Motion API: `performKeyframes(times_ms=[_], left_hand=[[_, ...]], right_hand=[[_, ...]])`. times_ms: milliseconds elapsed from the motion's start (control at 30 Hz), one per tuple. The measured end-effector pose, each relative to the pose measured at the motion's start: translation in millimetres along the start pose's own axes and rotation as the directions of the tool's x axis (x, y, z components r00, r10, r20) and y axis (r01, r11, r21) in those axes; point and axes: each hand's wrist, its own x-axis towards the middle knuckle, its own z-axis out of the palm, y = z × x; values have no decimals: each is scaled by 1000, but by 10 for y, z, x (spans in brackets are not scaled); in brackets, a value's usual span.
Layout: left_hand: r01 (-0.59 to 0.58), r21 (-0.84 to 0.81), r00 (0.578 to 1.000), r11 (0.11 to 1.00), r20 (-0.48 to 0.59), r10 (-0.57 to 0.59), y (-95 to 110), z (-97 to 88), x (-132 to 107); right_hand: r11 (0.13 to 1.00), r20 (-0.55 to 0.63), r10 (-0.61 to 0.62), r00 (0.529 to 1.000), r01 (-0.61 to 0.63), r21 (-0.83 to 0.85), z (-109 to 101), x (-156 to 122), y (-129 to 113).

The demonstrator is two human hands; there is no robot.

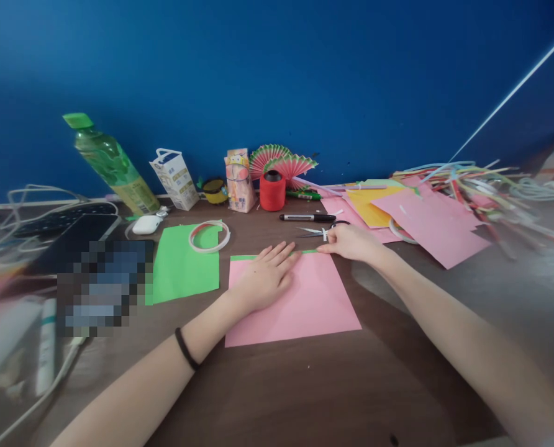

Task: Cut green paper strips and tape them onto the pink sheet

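Observation:
A sheet of pink paper (300, 310) lies on the table in front of me, with a narrow green strip (242, 257) showing along its far edge. My left hand (265, 279) rests flat on the sheet, fingers stretched toward that strip. At the far right corner my right hand (354, 242) is closed, thumb and finger pinched on the paper's edge. Just beyond those fingers lie scissors (312, 232), their handles partly covered by the hand. A black marker (307, 218) lies behind the scissors.
Left of the sheet are green paper (184, 267), a tape roll (209, 236) and a phone (109, 285). A green bottle (113, 164), cartons (177, 180) and a red spool (272, 191) line the blue wall. Pink sheets (430, 223) and pipe cleaners (477, 186) are piled right.

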Motion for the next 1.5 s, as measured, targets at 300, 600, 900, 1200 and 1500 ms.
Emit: performKeyframes(times_ms=[300, 600, 900, 1200, 1500], left_hand=[[-14, 10, 1000, 1000, -17, 15, -27, 27, -8], [-1, -10, 1000, 1000, -31, 0, -9, 38, -5], [154, -547, 925, 823, -213, -315, -181, 19, 22], [255, -448, 909, 857, -190, -370, -218, -115, -289], [271, 122, 956, 955, -154, -251, -63, 31, -450]], right_hand=[[999, 3, -23, 1000, 23, 38, -35, 39, 167], [986, -329, -163, 930, 140, -92, 280, -215, -417], [881, -426, -431, 796, 473, -8, 518, -220, -495], [908, -374, -410, 832, 410, -84, 452, -226, -591], [850, -258, -516, 817, 525, -37, 656, -404, -940]])
